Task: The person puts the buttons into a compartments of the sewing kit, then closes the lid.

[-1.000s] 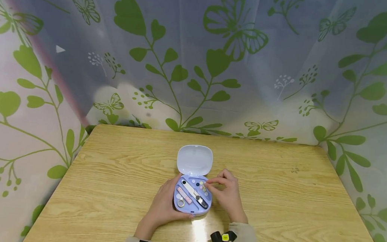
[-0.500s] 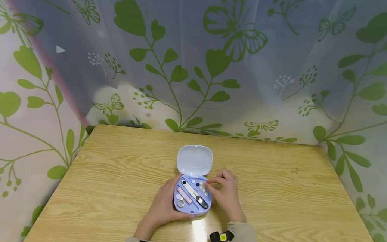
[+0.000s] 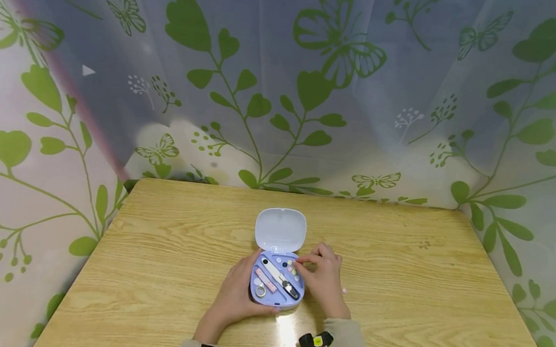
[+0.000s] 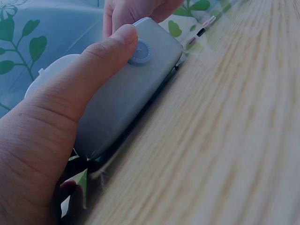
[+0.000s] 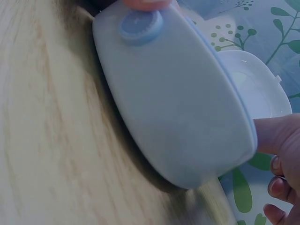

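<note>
A small lavender sewing kit box (image 3: pixel 276 301) stands on the table with its white lid (image 3: pixel 280 229) tipped back. My left hand (image 3: pixel 236 291) holds the box at its left side, thumb along the front beside the round latch (image 4: pixel 140 52). Inside lie a white-and-black tool (image 3: pixel 279 277), perhaps a thread snipper, a pink-and-white strip (image 3: pixel 265 280), a ring-shaped piece (image 3: pixel 260 291) and several small buttons (image 3: pixel 294 271). My right hand (image 3: pixel 324 278) reaches over the right edge, thumb and index fingertips close together at the buttons. Whether a button is between them is hidden.
The wooden table (image 3: pixel 420 291) extends on both sides of the box. Just right of my right hand lies a tiny pink thing (image 3: pixel 344 290), its kind unclear. Behind the table hangs a curtain (image 3: pixel 282 114) printed with leaves and butterflies.
My right wrist and sleeve have shifted slightly left, uncovering the tiny pink thing on the table. The right fingertips stay at the buttons; the left hand and box hold still.
</note>
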{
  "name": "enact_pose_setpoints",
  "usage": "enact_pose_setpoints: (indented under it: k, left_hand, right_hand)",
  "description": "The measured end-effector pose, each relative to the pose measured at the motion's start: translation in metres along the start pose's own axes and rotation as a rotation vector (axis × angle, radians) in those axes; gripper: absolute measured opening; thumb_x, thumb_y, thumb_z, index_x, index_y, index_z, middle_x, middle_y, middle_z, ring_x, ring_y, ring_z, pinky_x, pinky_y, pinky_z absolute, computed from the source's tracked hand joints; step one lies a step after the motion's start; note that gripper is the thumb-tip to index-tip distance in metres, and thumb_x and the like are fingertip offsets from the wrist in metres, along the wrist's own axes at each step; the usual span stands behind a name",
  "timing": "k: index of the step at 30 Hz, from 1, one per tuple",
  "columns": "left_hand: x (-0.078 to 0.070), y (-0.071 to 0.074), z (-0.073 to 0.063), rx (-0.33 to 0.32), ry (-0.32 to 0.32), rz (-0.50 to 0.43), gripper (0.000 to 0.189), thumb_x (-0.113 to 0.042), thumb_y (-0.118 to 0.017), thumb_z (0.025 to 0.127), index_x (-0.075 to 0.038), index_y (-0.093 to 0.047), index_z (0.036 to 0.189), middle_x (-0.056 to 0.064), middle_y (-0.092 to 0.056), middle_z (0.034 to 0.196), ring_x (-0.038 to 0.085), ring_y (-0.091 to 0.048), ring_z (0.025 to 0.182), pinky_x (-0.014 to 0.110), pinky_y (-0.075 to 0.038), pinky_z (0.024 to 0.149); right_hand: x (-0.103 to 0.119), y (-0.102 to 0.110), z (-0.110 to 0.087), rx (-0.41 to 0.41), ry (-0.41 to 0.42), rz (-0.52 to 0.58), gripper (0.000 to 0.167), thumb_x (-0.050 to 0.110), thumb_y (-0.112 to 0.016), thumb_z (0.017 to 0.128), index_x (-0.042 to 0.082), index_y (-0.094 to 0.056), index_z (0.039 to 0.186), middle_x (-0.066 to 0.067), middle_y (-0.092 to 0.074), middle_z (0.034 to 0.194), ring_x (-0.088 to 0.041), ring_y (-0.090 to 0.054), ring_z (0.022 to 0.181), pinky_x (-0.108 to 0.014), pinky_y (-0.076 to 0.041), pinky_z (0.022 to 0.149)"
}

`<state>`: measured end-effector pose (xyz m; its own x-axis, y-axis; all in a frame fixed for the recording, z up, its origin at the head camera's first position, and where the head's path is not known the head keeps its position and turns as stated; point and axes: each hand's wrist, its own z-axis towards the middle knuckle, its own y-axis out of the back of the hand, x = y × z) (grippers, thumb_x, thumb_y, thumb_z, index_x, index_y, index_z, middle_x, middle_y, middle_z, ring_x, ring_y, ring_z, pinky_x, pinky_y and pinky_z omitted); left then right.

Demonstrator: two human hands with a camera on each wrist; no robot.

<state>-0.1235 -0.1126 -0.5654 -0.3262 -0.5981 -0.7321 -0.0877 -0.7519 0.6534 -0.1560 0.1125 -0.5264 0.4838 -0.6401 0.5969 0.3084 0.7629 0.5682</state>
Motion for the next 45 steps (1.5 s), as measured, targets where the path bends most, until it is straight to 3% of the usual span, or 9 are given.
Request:
enact_pose_setpoints:
  k: [17,31,37,40,45]
  left_hand:
    - [-0.001,0.001,0.000,0.000,-0.010,-0.002,0.137,-0.077,-0.081,0.052,-0.024,-0.016,0.160,0.002,-0.041,0.153,0.023,-0.037,0.140,0.049,-0.024,0.117]
    - [-0.001,0.001,0.000,-0.003,-0.013,0.009,0.136,-0.079,-0.080,0.052,-0.024,-0.016,0.160,0.003,-0.042,0.153,0.024,-0.038,0.139,0.049,-0.025,0.117]
    - [-0.001,0.001,0.000,-0.011,-0.022,-0.003,0.136,-0.077,-0.081,0.052,-0.025,-0.017,0.160,0.002,-0.042,0.153,0.024,-0.038,0.139,0.051,-0.025,0.116]
    - [-0.001,0.001,0.000,-0.010,-0.023,-0.002,0.136,-0.077,-0.081,0.052,-0.026,-0.016,0.160,0.001,-0.042,0.153,0.024,-0.038,0.139,0.050,-0.024,0.117]
    - [0.000,0.001,-0.001,-0.016,-0.026,0.003,0.136,-0.076,-0.082,0.051,-0.025,-0.017,0.160,0.002,-0.043,0.152,0.024,-0.038,0.139,0.050,-0.024,0.117]
  right_hand:
    - [0.003,-0.006,-0.005,0.007,-0.085,0.035,0.012,0.004,-0.088,0.070,0.009,-0.079,0.076,0.003,-0.046,0.075,-0.014,-0.044,0.076,-0.036,-0.028,0.076]
    - [0.001,-0.005,-0.006,-0.019,-0.135,0.138,0.014,-0.001,-0.086,0.070,0.007,-0.080,0.080,-0.001,-0.046,0.076,-0.013,-0.042,0.074,-0.032,-0.028,0.074]
    - [-0.002,0.005,-0.002,-0.034,-0.141,0.227,0.013,-0.004,-0.083,0.072,0.002,-0.079,0.083,-0.008,-0.047,0.075,-0.016,-0.043,0.071,-0.021,-0.033,0.064]
    - [-0.004,0.012,0.000,-0.060,-0.119,0.250,0.014,-0.007,-0.082,0.072,0.000,-0.078,0.084,-0.014,-0.047,0.074,-0.021,-0.044,0.069,-0.021,-0.034,0.061]
    - [-0.009,0.025,0.000,-0.075,-0.164,0.259,0.015,-0.006,-0.082,0.074,0.002,-0.079,0.086,-0.012,-0.047,0.075,-0.020,-0.043,0.070,-0.021,-0.034,0.061]
